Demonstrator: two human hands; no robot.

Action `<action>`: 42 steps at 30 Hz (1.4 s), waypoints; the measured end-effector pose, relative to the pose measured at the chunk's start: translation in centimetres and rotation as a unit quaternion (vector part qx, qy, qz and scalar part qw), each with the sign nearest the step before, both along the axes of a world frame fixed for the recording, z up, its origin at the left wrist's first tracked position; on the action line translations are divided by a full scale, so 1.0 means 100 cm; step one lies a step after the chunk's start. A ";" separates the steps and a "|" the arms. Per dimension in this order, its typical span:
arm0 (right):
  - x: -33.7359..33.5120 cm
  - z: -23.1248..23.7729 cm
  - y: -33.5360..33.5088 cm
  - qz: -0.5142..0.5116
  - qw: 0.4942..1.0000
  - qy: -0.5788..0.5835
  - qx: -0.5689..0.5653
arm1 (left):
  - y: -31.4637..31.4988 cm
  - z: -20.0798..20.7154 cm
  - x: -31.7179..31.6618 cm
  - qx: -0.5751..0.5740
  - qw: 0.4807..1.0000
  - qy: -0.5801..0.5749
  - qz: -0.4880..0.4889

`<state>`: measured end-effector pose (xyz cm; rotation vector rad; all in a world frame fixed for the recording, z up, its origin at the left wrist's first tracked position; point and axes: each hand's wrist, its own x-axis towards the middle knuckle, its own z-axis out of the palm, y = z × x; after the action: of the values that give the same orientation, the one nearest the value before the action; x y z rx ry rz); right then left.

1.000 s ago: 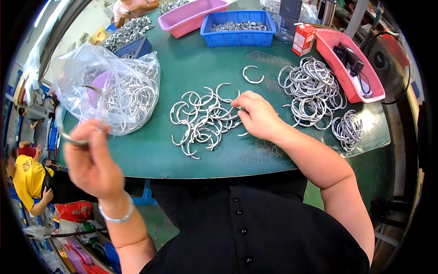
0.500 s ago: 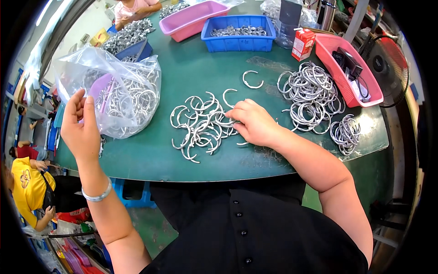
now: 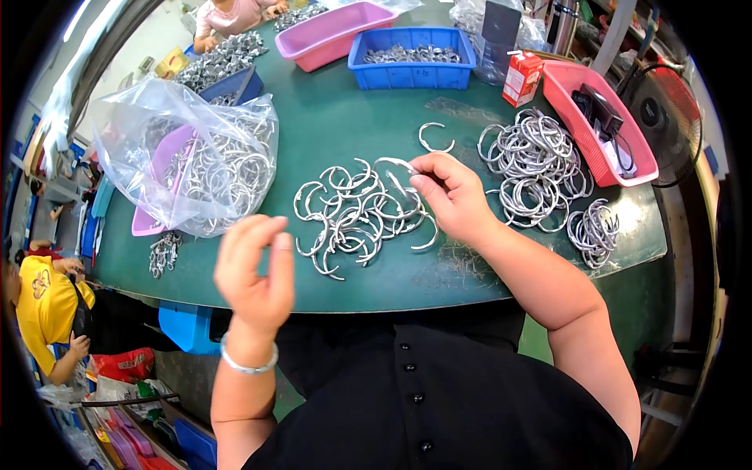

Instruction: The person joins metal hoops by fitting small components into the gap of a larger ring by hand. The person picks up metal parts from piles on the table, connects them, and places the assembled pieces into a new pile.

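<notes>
Over the right side of a loose pile of open silver metal rings, my right hand pinches one C-shaped metal ring between thumb and forefinger. My left hand, with a pale bangle on its wrist, hovers near the table's front edge, left of the pile. Its thumb stands apart from the bent fingers, and nothing shows between them. One single ring lies behind the pile. On the right are a larger heap of rings and a small bundle of rings.
A clear plastic bag of rings stands left, beside small metal pieces. At the back are a blue bin, a pink bin and a drink carton. A pink basket stands right. Another person sits across the green table.
My left hand has moved right and nearer, away from the plastic bag. My right hand has lifted a ring off the pile and shifted slightly right.
</notes>
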<state>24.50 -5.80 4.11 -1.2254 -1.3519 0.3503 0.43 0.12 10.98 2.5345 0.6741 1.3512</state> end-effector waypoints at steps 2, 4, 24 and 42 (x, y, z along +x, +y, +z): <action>-0.001 -0.001 -0.001 0.030 0.990 0.137 -0.032 | -0.008 -0.022 0.010 -0.153 0.987 -0.012 -0.044; -0.003 0.001 -0.002 0.046 0.982 0.180 -0.037 | -0.015 -0.046 0.015 -0.316 0.945 -0.042 -0.072; 0.009 0.023 -0.005 0.129 0.945 0.258 -0.154 | -0.026 -0.061 0.032 -0.597 0.796 -0.037 -0.092; 0.015 0.019 -0.005 0.219 0.867 0.371 -0.250 | -0.032 -0.059 0.038 -0.656 0.739 -0.023 -0.149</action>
<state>26.02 -6.33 6.01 -0.9954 -0.8483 1.4177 4.27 -3.05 5.11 1.3177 0.7500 0.4297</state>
